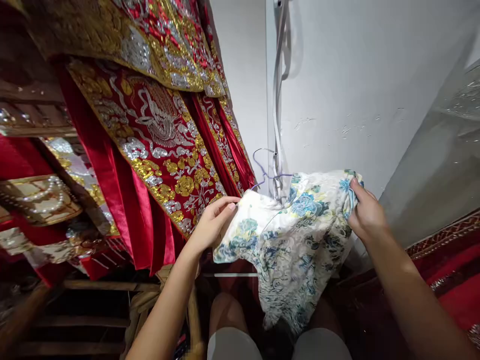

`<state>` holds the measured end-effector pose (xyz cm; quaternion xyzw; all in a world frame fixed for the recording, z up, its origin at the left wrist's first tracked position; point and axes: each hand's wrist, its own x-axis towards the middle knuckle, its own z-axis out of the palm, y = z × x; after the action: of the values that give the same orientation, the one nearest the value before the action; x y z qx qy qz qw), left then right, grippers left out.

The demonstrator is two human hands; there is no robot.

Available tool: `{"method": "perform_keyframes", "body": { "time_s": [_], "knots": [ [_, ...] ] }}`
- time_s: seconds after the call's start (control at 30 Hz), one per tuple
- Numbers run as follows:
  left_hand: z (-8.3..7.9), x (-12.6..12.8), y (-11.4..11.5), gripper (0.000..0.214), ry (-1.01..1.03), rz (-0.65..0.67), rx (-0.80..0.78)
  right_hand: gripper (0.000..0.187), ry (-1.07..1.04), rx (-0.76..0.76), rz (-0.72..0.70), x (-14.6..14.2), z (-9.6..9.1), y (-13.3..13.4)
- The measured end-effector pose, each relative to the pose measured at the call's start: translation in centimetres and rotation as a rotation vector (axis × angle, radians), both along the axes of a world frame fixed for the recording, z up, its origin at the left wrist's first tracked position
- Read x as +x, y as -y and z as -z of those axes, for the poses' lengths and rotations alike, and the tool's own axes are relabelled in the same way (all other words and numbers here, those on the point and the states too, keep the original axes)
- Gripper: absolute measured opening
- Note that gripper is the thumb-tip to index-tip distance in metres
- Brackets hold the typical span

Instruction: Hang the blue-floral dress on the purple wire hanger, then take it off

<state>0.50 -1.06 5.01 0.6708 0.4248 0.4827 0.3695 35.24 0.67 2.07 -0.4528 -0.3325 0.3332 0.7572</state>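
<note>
A white garment with blue and green flowers point(296, 240) hangs on a thin purple wire hanger point(267, 172) in front of a white wall. My left hand point(212, 225) pinches the garment's left shoulder edge, fingers closed on the fabric. On the other side, my right hand point(365, 212) grips the right shoulder, with its fingers curled round the cloth. The garment droops between both hands, down toward my knees.
Red garments with heavy gold and silver embroidery point(161, 135) hang at the left, close to my left hand. A wooden rack point(108, 287) runs below them. White cables point(278, 100) hang down the wall. More red embroidered cloth point(450, 265) lies at the right.
</note>
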Motion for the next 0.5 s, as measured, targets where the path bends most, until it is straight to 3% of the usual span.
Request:
{"method": "perform_keyframes", "body": {
  "time_s": [0.1,0.2,0.27,0.33,0.37,0.5],
  "knots": [
    [0.2,0.7,-0.5,0.030,-0.200,-0.137,0.148,0.043,0.099,-0.037,-0.109,-3.2,-1.7,3.1],
    [2.0,0.4,-0.9,0.037,-0.151,-0.324,0.248,0.062,0.534,0.039,-0.617,-5.1,-0.9,9.2],
    [3.2,0.3,-0.8,0.044,0.030,-0.439,0.305,0.061,0.767,0.070,-1.150,-5.3,0.4,12.6],
    [4.1,1.1,-0.1,0.048,0.271,-0.480,0.332,0.059,0.868,0.028,-1.302,-5.3,2.0,14.1],
    [4.4,1.9,0.5,0.050,0.404,-0.439,0.313,0.062,0.929,0.016,-1.232,-5.5,2.9,14.2],
    [4.9,7.1,3.3,0.046,0.810,0.027,0.032,0.091,1.244,0.157,-0.531,-7.4,6.5,12.3]
  ]
}}
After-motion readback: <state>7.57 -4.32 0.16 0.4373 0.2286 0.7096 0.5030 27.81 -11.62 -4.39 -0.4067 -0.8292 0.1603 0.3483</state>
